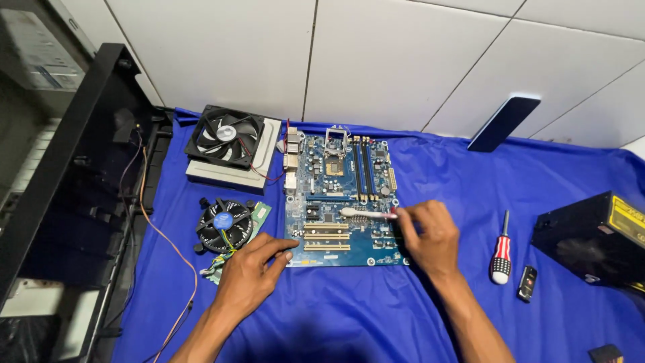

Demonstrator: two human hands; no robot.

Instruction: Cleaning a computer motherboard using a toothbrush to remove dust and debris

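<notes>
Blue cloth (376, 316) covered the floor by the white tiled wall, probably to keep parts clean. An open black computer case (74, 181) stood at the left edge, and a black power supply (591, 238) lay at far right. The blue motherboard (342, 202) lay flat mid-cloth, socket end towards the wall. A case fan (225, 138) rested on a grey drive behind a round CPU cooler (224, 225). The left hand (252, 272) pressed its fingers on the board's near-left corner, seemingly steadying it, holding nothing. The right hand (430, 232) had its fingers closed on a toothbrush (366, 214), bristles touching the board's middle. A screwdriver (501, 252) and small key fob (527, 284) lay right of it, apart.
</notes>
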